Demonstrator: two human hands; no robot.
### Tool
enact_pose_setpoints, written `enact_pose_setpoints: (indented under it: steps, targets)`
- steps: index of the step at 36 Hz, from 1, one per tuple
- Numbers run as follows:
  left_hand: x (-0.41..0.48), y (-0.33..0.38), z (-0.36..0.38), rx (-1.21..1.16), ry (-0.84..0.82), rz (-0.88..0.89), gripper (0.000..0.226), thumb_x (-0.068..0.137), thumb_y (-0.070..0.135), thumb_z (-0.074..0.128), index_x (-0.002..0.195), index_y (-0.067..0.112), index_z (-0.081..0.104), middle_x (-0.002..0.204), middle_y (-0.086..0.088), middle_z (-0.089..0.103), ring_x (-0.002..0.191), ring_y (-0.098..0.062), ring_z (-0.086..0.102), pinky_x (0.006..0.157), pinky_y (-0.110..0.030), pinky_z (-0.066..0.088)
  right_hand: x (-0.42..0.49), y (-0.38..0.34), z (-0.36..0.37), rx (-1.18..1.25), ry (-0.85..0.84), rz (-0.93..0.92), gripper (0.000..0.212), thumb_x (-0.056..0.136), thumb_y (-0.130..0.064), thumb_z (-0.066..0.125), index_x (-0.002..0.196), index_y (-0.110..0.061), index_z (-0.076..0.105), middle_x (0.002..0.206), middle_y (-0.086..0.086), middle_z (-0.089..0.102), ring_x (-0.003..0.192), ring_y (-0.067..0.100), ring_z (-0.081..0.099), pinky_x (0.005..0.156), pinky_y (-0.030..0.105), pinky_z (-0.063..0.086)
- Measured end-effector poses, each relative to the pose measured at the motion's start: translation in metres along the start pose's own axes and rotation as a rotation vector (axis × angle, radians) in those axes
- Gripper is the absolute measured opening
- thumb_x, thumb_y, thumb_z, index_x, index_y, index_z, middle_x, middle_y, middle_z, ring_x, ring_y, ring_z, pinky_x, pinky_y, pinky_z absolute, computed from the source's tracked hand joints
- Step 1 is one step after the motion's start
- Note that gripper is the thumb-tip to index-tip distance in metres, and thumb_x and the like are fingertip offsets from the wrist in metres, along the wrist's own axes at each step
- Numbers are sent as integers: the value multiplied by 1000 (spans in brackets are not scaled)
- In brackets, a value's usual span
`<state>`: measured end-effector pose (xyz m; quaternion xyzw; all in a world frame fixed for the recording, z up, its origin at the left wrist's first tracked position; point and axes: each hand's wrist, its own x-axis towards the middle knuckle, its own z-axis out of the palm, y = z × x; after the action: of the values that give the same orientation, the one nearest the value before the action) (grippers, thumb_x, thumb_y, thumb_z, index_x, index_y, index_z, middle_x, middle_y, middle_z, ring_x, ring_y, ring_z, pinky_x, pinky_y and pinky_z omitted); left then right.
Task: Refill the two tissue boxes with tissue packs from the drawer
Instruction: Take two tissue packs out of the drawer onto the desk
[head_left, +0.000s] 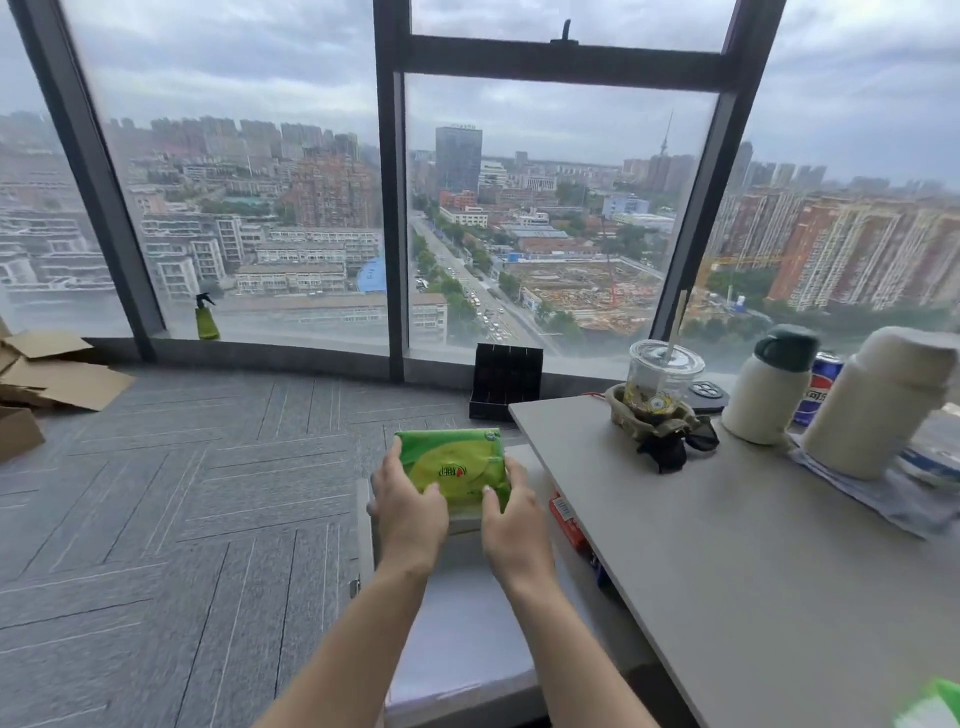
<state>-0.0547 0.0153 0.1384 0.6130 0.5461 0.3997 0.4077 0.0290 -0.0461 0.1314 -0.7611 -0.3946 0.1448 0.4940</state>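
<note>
A green tissue pack (453, 463) is held in both hands over a low white cabinet (467, 613) beside the desk. My left hand (410, 506) grips its left side, thumb on top. My right hand (509, 525) grips its right side. Under the pack a pale box edge (465, 522) shows, mostly hidden by the pack and my hands. Another green tissue pack (935, 706) peeks in at the bottom right corner, on the desk. No drawer interior can be made out.
The grey desk (727, 545) on the right carries a plastic cup with a straw (662, 376), two white flasks (769, 389), a cola can (820, 387) and papers. A red box (569, 519) lies under the desk edge. A black rack (505, 382), a green spray bottle (207, 319) and cardboard (57, 374) stand by the window.
</note>
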Motion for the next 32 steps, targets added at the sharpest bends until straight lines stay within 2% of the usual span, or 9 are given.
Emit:
enact_pose_setpoints:
  steps: [5,7,11,13,15,19,24,29,32]
  targets:
    - [-19,34,-19,-70,14,111,69,89,7,60,148,23,30,146,-6,38,131,-31,37,106,-41,32,-13,-29,-34,32,67,-104,39,96,-16,49,134,-23,46,116,-8,61,99,7,56,89,22,45]
    - [-28,44,-23,-121,6,163,70,86,6,64,147,23,32,142,-6,41,132,-28,39,112,-43,32,-21,-37,-51,26,102,-135,39,96,-16,49,134,-24,46,118,-5,64,100,10,60,87,24,47]
    - [-56,61,-26,-247,-89,219,73,83,8,69,145,28,35,140,-2,44,132,-22,40,113,-44,35,-48,-44,-91,18,182,-158,38,95,-17,50,131,-31,46,114,-10,63,100,12,62,90,36,53]
    - [-74,70,-25,-310,-145,253,75,81,9,71,143,31,36,140,1,46,132,-19,42,112,-44,37,-64,-45,-113,10,217,-170,40,96,-17,49,133,-32,45,115,-11,60,98,6,57,88,25,51]
    - [-93,79,-21,-354,-190,279,75,79,11,72,142,34,38,136,3,49,128,-18,46,110,-44,39,-81,-46,-135,-13,253,-164,42,97,-16,49,137,-28,44,122,-7,59,102,9,57,84,13,45]
    - [-127,91,-11,-416,-262,319,76,67,32,71,134,49,39,133,7,52,124,-20,50,107,-47,42,-108,-45,-172,-53,351,-151,45,95,-18,51,138,-27,43,134,-1,59,121,17,56,101,36,47]
    - [-176,102,4,-436,-361,381,79,61,48,68,133,53,37,129,13,49,120,-22,51,101,-48,47,-150,-38,-219,-63,457,-110,42,94,-20,53,135,-27,46,133,3,59,121,19,57,100,40,48]
    - [-224,104,17,-452,-430,431,74,73,29,76,139,34,44,127,7,48,119,-18,52,106,-44,44,-195,-23,-248,-82,541,-38,40,93,-21,55,132,-27,47,123,1,57,116,22,55,101,45,46]
    - [-253,101,20,-418,-474,442,74,74,29,77,140,34,44,124,6,48,121,-17,49,108,-43,41,-228,-16,-260,-72,574,-7,38,92,-19,55,129,-27,47,117,-4,49,119,22,50,104,42,41]
